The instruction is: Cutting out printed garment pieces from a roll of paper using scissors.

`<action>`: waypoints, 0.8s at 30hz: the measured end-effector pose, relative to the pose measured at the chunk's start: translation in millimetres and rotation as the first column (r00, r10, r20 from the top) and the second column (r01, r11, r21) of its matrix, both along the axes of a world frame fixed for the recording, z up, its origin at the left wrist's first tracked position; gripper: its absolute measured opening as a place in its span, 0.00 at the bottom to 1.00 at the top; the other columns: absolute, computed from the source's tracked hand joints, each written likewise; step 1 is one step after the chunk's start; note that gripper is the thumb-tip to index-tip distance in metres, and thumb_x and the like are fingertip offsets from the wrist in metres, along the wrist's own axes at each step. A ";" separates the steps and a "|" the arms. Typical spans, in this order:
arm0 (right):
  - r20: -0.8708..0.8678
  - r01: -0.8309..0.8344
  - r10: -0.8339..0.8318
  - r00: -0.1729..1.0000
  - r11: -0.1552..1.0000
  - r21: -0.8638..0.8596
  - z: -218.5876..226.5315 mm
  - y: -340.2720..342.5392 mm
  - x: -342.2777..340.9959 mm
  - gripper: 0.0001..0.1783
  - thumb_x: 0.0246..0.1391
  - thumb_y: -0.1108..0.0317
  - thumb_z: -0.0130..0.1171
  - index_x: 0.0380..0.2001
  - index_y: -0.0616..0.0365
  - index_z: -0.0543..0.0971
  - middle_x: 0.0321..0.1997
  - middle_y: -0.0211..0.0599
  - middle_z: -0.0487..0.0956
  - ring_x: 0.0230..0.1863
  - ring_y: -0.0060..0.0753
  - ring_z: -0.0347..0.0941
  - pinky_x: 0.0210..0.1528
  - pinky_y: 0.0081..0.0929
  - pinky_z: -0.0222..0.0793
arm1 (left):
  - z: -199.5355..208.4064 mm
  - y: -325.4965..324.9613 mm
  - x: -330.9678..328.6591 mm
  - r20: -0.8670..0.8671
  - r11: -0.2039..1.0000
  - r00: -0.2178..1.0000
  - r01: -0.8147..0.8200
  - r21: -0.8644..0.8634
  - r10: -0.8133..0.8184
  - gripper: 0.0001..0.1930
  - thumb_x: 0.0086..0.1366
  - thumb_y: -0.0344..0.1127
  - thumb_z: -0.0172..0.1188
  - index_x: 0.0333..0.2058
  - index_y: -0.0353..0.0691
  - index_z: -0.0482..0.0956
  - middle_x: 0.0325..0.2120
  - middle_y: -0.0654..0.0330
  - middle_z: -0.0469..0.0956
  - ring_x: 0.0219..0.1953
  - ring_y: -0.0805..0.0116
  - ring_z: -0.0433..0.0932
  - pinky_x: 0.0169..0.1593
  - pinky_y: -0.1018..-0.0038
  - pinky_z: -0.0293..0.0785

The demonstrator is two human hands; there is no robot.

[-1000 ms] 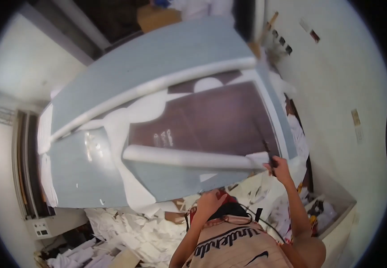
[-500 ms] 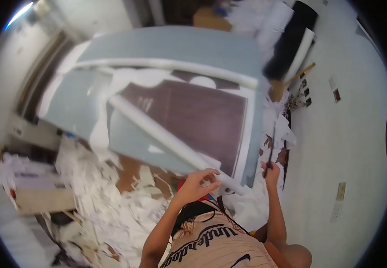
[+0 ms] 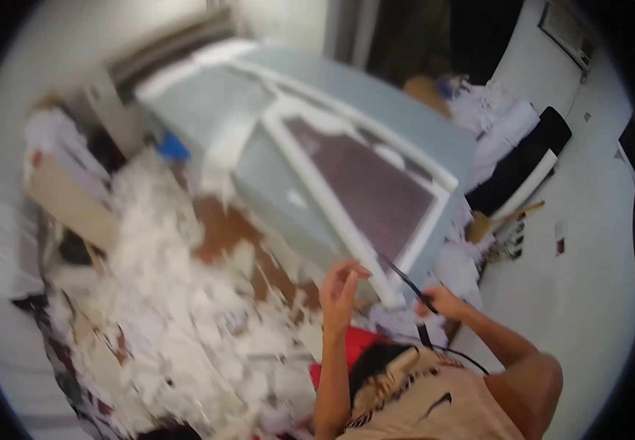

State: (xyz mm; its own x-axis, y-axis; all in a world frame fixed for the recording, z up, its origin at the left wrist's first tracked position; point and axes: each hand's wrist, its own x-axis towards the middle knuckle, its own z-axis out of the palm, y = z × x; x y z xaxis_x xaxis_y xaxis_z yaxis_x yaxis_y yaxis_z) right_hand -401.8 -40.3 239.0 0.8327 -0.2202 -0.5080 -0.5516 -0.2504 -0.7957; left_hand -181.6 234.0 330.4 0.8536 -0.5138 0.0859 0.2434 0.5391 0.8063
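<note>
My right hand (image 3: 440, 302) is closed round the dark handle of long, thin scissors (image 3: 407, 281), blades together and pointing up and left over the corner of the table. My left hand (image 3: 341, 286) is beside the near end of a long white roll (image 3: 316, 180), its fingers a little bent and apart, holding nothing that I can see; blur hides whether it touches the roll. The roll lies slantwise on a blue-grey table surface (image 3: 282, 202). Right of it is a dark brown panel (image 3: 368, 183) edged with white strips.
Another white roll (image 3: 354, 117) lies farther back on the table. White scraps (image 3: 178, 315) cover the floor at left, with brown floor (image 3: 233, 242) showing between. Black and white rolls (image 3: 526, 165) lean by the right wall. A beige board (image 3: 72, 202) stands far left.
My view has swung left, so the table appears farther up and right. The scissors have tipped from upright to pointing left, over the table corner. My left hand has straightened upward beside the roll.
</note>
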 end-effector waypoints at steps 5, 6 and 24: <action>-0.054 -0.155 0.159 0.986 0.984 0.085 -17.5 55.3 36.8 0.08 0.54 0.74 0.69 0.34 0.67 0.81 0.33 0.40 0.85 0.40 0.28 0.82 0.45 0.27 0.78 | -114.5 35.9 -80.1 -0.225 0.951 0.973 0.020 0.308 0.052 0.13 0.72 0.38 0.58 0.50 0.37 0.78 0.37 0.61 0.82 0.42 0.69 0.80 0.52 0.70 0.72; -0.087 -0.349 0.340 0.936 0.926 -0.146 -21.1 59.5 33.2 0.09 0.53 0.73 0.71 0.36 0.65 0.83 0.34 0.36 0.85 0.40 0.22 0.79 0.45 0.24 0.75 | -116.0 31.2 -79.6 -0.325 0.942 0.943 0.041 0.333 0.074 0.14 0.73 0.41 0.56 0.50 0.39 0.77 0.38 0.62 0.81 0.43 0.69 0.80 0.51 0.69 0.72; 0.361 0.263 0.097 0.928 0.515 -0.816 -101.7 -589.8 63.1 0.26 0.37 0.67 0.74 0.39 0.65 0.74 0.55 0.57 0.78 0.58 0.57 0.74 0.59 0.44 0.71 | -204.6 -597.9 -59.2 -0.211 0.646 0.889 0.444 0.621 -0.407 0.16 0.70 0.39 0.62 0.53 0.39 0.76 0.38 0.63 0.82 0.38 0.75 0.79 0.40 0.76 0.74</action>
